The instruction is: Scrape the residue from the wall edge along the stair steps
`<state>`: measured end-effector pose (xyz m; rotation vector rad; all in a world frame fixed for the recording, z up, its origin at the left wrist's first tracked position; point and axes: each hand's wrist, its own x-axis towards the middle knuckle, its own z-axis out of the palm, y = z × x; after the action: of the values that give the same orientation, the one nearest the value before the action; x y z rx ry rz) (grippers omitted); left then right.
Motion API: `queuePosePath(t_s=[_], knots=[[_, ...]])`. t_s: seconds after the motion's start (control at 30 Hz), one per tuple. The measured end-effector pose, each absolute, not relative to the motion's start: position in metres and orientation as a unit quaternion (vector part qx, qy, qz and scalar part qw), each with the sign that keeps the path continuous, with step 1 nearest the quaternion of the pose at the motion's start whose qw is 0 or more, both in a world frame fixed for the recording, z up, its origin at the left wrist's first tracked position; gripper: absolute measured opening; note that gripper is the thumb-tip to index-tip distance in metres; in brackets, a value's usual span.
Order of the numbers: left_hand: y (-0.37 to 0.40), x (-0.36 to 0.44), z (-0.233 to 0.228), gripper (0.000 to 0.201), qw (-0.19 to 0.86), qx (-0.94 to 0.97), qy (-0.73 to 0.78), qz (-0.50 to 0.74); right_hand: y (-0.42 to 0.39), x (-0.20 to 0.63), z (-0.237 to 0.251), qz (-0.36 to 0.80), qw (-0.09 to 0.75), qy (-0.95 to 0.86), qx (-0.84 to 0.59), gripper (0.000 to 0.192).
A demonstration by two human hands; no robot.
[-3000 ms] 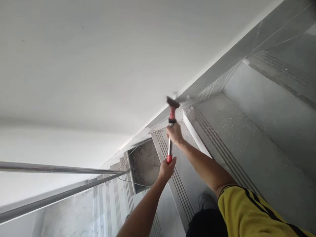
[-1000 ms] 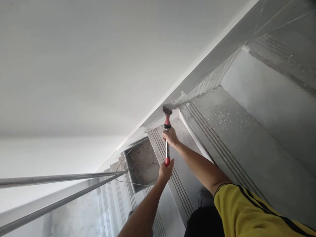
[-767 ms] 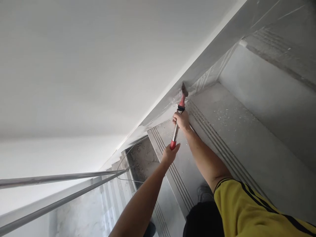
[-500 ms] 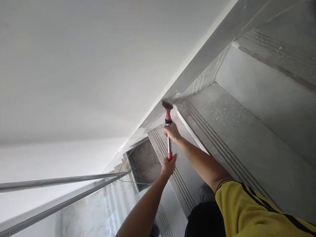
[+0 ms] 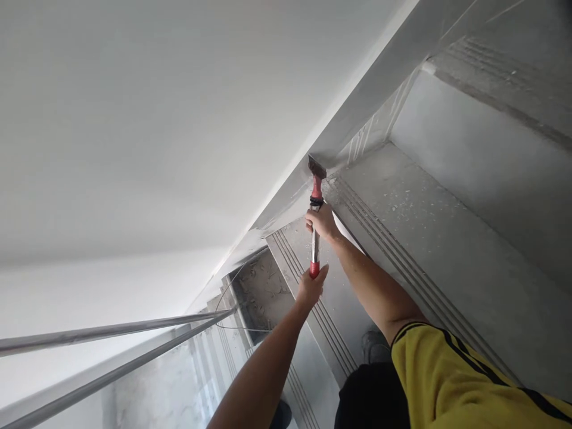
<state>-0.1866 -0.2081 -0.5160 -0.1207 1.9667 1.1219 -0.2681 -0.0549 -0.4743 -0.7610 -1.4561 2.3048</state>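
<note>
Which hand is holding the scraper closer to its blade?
The right hand, gripping the shaft just below the red neck of the scraper. The left hand only cups the red butt end.

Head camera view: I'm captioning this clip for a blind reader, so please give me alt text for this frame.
Both hands hold a red-handled scraper, its blade against the skirting strip beside a dusty stair step. The right hand grips the shaft high up, and the left hand is at the red butt end. Metal handrails cross the lower left.
</note>
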Motion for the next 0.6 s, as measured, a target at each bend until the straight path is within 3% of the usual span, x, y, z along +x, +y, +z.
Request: queuePosePath(t_s=[0.27,0.47,0.6], knots=[[-0.207,-0.182,-0.501,0.054,0.423,-0.063,0.794,0.432,-0.062,-0.268,-0.474,0.816,0.121,-0.505,-0.255,0.014],[-0.193,-0.2,-0.496,0.054,0.417,-0.008,0.797,0.437,-0.033,-0.273,-0.454,0.807,0.204,-0.477,-0.283,0.016],[-0.206,-0.181,-0.498,0.055,0.415,-0.066,0.797,0.433,-0.058,-0.266,-0.458,0.824,0.12,-0.48,-0.277,0.016]])
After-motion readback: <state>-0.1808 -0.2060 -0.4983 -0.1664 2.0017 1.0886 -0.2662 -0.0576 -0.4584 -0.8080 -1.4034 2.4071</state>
